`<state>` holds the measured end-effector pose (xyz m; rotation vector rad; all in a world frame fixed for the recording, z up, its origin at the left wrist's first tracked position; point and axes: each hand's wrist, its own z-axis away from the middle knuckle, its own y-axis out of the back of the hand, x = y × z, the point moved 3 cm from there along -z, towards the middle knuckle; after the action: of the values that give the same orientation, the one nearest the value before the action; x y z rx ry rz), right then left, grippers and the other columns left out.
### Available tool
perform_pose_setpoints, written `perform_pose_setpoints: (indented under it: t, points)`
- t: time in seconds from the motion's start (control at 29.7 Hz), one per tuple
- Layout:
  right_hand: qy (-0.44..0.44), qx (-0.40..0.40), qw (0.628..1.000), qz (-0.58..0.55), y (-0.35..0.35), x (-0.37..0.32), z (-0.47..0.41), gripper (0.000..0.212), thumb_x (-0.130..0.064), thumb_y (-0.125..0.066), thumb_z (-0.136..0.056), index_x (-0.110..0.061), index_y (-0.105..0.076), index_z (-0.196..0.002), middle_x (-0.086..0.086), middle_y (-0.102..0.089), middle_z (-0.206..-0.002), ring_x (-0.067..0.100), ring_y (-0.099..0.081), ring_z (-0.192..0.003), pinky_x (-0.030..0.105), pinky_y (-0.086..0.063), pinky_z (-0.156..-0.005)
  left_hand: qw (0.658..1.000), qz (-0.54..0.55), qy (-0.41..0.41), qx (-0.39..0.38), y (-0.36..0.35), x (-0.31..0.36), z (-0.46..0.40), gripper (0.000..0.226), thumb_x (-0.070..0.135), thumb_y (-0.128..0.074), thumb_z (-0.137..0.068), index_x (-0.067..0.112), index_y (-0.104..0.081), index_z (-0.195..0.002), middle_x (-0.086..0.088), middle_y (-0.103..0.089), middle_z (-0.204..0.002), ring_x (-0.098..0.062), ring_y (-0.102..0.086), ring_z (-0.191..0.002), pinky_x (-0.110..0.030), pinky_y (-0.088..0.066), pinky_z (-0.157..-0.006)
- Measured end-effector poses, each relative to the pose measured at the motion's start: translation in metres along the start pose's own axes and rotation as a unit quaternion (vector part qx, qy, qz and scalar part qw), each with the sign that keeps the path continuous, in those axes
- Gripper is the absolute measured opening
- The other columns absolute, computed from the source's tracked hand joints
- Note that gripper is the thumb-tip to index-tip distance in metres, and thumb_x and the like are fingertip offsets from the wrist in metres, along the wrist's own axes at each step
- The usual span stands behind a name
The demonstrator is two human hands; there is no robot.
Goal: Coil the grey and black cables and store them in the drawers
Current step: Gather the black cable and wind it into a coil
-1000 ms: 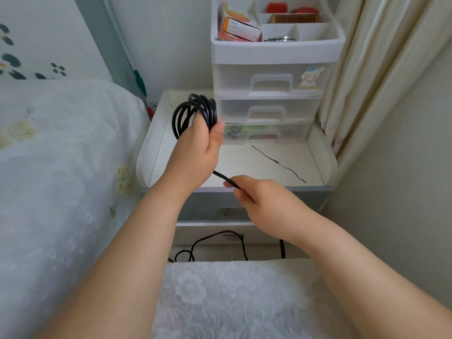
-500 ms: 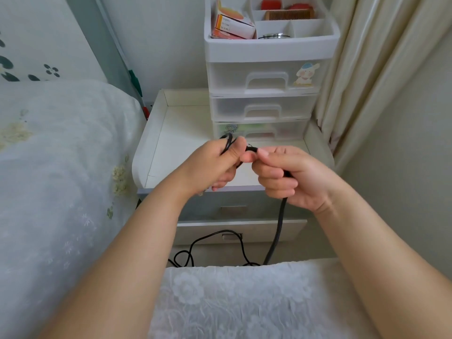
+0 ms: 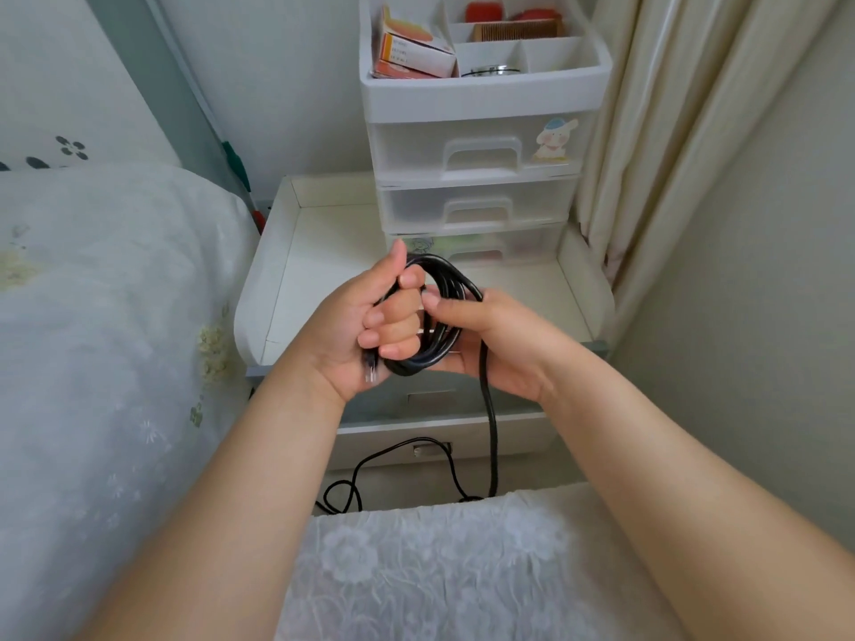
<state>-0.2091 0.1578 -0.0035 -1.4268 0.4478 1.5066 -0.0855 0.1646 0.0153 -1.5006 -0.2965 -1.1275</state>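
White nightstand (image 3: 319,270) beside bed (image 3: 106,316)

White nightstand (image 3: 296,289) between bed (image 3: 106,340) and cream curtain (image 3: 666,131).

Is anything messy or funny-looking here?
Yes: a black cable dangles loose from the coil in both hands, and a thin wire lies tangled on the floor below the nightstand.

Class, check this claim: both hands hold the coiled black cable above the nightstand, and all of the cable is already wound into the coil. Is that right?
Not quite. The head view shows both hands, left hand and right hand, holding the black cable coil, but a loose length still hangs from the coil down to the floor, so it is only partly wound.
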Motion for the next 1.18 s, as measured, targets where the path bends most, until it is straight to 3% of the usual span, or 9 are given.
perform_pose_setpoints:
  t: [0.17, 0.3, 0.4, 0.54, 0.64, 0.71, 0.88, 1.01, 1.18]
  points:
    - [0.003, -0.004, 1.000, 0.023, 0.000, 0.001, -0.004, 0.028, 0.010, -0.042, -0.089, -0.002, -0.060, -0.106, 0.010, -0.066, -0.087, 0.022, -0.063, -0.080, 0.034, -0.058, -0.075, 1.000, 0.015, 0.009, 0.019, 0.001, -0.003, 0.000, 0.028, 0.040, -0.046, -0.090, 0.018, -0.048, -0.074, 0.010, -0.033, -0.034, -0.001, -0.041, -0.037, -0.016, -0.044, -0.041]
    - [0.005, -0.002, 0.994, 0.109, 0.004, 0.001, -0.005, 0.035, 0.012, -0.036, -0.087, 0.006, -0.050, -0.119, 0.017, -0.059, -0.101, 0.031, -0.062, -0.092, 0.036, -0.059, -0.070, 0.998, 0.051, 0.026, 0.000, -0.002, -0.005, 0.001, 0.028, 0.039, -0.047, -0.088, 0.014, -0.048, -0.076, 0.012, -0.036, -0.038, -0.001, -0.034, -0.028, -0.013, -0.034, -0.034]
    - [0.010, -0.011, 0.988, 0.151, 0.006, -0.003, -0.004, 0.027, 0.008, -0.040, -0.090, -0.005, -0.058, -0.106, 0.009, -0.065, -0.089, 0.022, -0.066, -0.084, 0.033, -0.059, -0.059, 0.999, 0.028, 0.025, -0.029, -0.002, -0.006, -0.001, 0.027, 0.038, -0.054, -0.086, 0.012, -0.051, -0.080, 0.012, -0.036, -0.039, 0.000, -0.032, -0.027, -0.014, -0.027, -0.035]
    - [0.020, -0.015, 0.973, 0.228, 0.013, -0.004, 0.004, 0.012, -0.017, -0.047, -0.098, -0.011, -0.054, -0.106, -0.011, -0.067, -0.072, 0.006, -0.065, -0.065, 0.019, -0.039, -0.037, 0.998, -0.069, 0.010, -0.002, -0.003, -0.004, 0.002, 0.016, 0.021, -0.056, -0.089, 0.009, -0.051, -0.080, 0.012, -0.030, -0.038, 0.000, -0.026, -0.028, -0.017, -0.019, -0.035]
    - [0.025, 0.010, 0.958, 0.287, 0.026, -0.010, 0.009, 0.028, -0.036, -0.051, -0.092, -0.011, -0.054, -0.104, -0.004, -0.068, -0.076, 0.011, -0.062, -0.051, 0.020, -0.034, -0.036, 0.980, -0.196, 0.022, 0.030, -0.006, -0.002, 0.008, 0.021, 0.015, -0.048, -0.096, 0.013, -0.048, -0.075, 0.009, -0.028, -0.043, -0.003, -0.022, -0.032, -0.017, -0.019, -0.037]
    - [0.048, 0.046, 0.950, 0.307, 0.038, -0.016, 0.012, 0.033, -0.043, -0.057, -0.083, -0.010, -0.056, -0.083, 0.001, -0.052, -0.057, 0.010, -0.042, -0.040, 0.021, -0.033, -0.039, 0.954, -0.292, 0.030, 0.057, -0.008, -0.002, 0.010, 0.027, 0.014, -0.048, -0.097, 0.016, -0.044, -0.070, 0.007, -0.029, -0.046, -0.006, -0.021, -0.036, -0.019, -0.022, -0.039]
    - [0.095, 0.037, 0.980, 0.172, 0.041, -0.023, 0.014, 0.038, -0.041, -0.052, -0.088, -0.016, -0.046, -0.061, -0.001, -0.023, -0.057, 0.013, -0.016, -0.051, 0.020, -0.018, -0.044, 0.886, -0.458, 0.013, 0.071, -0.015, -0.010, 0.008, 0.024, 0.014, -0.053, -0.094, 0.017, -0.044, -0.072, 0.006, -0.035, -0.050, -0.010, -0.026, -0.040, -0.023, -0.025, -0.042]
    - [0.144, 0.078, 0.971, 0.173, 0.032, -0.024, 0.009, 0.043, -0.038, -0.053, -0.089, -0.018, -0.033, -0.058, -0.005, -0.024, -0.053, 0.011, -0.017, -0.048, 0.018, -0.019, -0.042, 0.903, -0.427, 0.036, 0.012, -0.021, -0.017, 0.008, 0.015, 0.017, -0.046, -0.099, 0.009, -0.047, -0.087, 0.009, -0.036, -0.049, -0.007, -0.028, -0.040, -0.022, -0.029, -0.043]
    - [0.170, 0.126, 0.966, 0.149, 0.029, -0.023, 0.008, 0.050, -0.034, -0.055, -0.091, -0.017, -0.023, -0.056, 0.003, -0.022, -0.051, 0.019, -0.014, -0.048, 0.024, -0.016, -0.046, 0.936, -0.346, -0.009, -0.061, -0.027, -0.016, 0.012, 0.032, 0.037, -0.046, -0.090, 0.005, -0.047, -0.094, 0.004, -0.049, -0.056, -0.011, -0.043, -0.042, -0.020, -0.040, -0.047]
